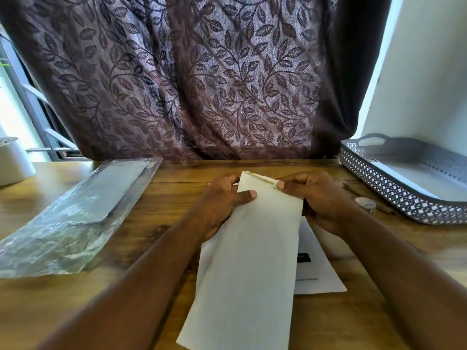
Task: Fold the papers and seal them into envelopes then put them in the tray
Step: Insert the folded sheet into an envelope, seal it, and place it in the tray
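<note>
A long white envelope [249, 261] is held lengthwise above the wooden table, its far end raised toward the curtain. My left hand [222, 203] grips its far left edge with the thumb on top. My right hand [318, 198] pinches the far right corner, where the flap edge and a bit of folded paper show. Printed white papers [318, 269] lie flat under the envelope on the right. The grey lattice tray [394, 195] stands at the right edge of the table with white envelopes inside.
A clear plastic packet of envelopes [75, 213] lies on the left of the table. A white pot [12, 162] sits at the far left. A pen [364, 195] and a small round tape roll [365, 203] lie beside the tray. A leaf-patterned curtain hangs behind.
</note>
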